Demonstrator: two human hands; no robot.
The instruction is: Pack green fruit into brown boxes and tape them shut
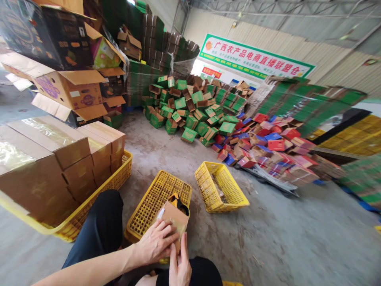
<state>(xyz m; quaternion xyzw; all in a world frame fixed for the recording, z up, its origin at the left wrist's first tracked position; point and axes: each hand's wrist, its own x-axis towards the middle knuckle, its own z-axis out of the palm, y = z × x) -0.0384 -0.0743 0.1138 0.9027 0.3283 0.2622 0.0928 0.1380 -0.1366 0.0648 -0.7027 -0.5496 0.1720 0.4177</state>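
A small brown cardboard box (pixel 175 217) with a shiny strip of tape rests on an upturned yellow plastic crate (pixel 148 192) in front of me. My left hand (pixel 158 239) lies across the near side of the box, its slightly bent fingers gripping it. At the box's lower corner, my right hand (pixel 180 264) holds it between thumb and fingers. Just behind the box sits a yellow and black tape dispenser (pixel 176 198), partly hidden. The contents and underside of the box cannot be seen.
Left of my knee stands a yellow basket (pixel 123 174) filled with taped cartons (pixel 80 178). Another yellow basket (pixel 208 184) sits on the floor to the right. Green boxes (pixel 189 135) and red-blue boxes (pixel 275 145) lie heaped beyond. Open cartons (pixel 86 89) are stacked far left.
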